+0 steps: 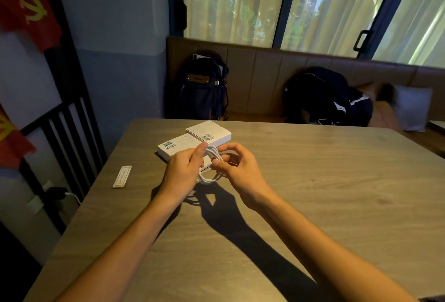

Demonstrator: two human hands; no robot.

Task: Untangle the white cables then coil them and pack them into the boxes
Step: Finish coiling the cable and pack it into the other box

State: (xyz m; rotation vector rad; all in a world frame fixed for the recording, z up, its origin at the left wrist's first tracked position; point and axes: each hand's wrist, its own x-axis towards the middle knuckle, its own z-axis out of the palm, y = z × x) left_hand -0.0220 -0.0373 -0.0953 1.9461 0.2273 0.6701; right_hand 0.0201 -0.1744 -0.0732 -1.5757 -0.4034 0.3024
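Observation:
A white cable is looped into a small coil held above the wooden table. My left hand grips the coil's left side, thumb up. My right hand pinches the loops from the right with curled fingers. The coil's lower loops hang between both hands. Two white boxes lie just behind the hands: a near one and a far one, both lying flat with barcode labels on top. Whether they are open I cannot tell.
A narrow paper packet lies on the table to the left. Beyond the table's far edge a bench carries a dark backpack, a dark jacket and a pale cushion. Dark railings stand at left.

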